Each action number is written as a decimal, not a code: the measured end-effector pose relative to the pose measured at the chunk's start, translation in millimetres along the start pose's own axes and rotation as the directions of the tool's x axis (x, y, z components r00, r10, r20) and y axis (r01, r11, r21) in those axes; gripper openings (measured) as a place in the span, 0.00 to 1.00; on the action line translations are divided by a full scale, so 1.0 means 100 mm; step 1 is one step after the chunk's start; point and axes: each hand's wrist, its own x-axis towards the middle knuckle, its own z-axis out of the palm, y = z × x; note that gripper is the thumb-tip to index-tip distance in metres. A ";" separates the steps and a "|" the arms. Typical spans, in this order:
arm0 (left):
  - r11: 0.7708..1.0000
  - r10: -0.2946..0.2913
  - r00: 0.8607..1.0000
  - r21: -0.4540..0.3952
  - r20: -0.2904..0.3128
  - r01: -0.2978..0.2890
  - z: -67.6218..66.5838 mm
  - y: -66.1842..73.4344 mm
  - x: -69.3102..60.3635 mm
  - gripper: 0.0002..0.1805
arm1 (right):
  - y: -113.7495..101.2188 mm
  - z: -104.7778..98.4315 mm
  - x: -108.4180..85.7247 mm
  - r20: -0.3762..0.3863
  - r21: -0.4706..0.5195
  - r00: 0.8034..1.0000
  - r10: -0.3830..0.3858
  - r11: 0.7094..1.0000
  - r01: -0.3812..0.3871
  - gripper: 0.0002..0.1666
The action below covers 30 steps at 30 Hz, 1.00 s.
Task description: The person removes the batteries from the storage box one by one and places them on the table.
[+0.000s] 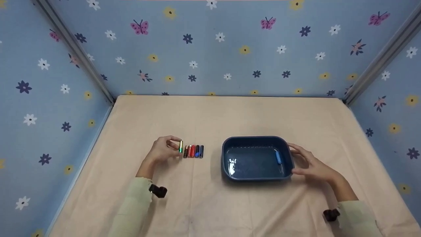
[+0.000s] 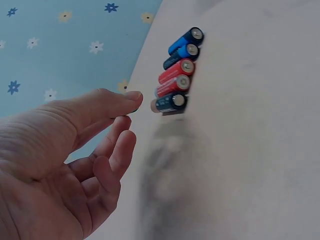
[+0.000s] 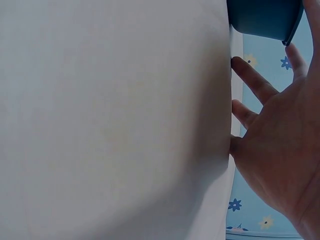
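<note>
My left hand pinches a green and gold battery between thumb and fingers, just left of a row of batteries. The thumb hides nearly all of that battery in the left wrist view. Dark, red and blue batteries lie side by side in the row. To the right stands a dark blue rectangular dish with a light blue battery inside, near its right wall. My right hand rests with spread fingers against the dish's right end; the right wrist view shows some fingers on the cloth.
A pale peach cloth with soft creases covers the table. Blue patterned panels with flowers and butterflies rise at the back and both sides. Grey metal posts stand at the back corners.
</note>
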 end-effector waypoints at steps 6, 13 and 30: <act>1.000 0.001 1.000 -0.009 -0.007 -0.001 0.11 -0.09 0.02 0.32 | -0.02 0.00 -0.03 -0.004 -0.012 0.998 0.055 0.998 -0.055 0.56; 0.999 -0.013 0.999 -0.033 -0.040 0.012 0.17 -0.15 0.00 0.31 | 0.00 0.02 -0.01 -0.004 -0.007 1.000 0.019 1.000 -0.019 0.56; 0.999 -0.033 0.999 0.005 -0.031 0.033 0.17 -0.14 -0.01 0.33 | -0.04 0.00 0.02 -0.007 0.001 1.000 -0.031 1.000 0.031 0.59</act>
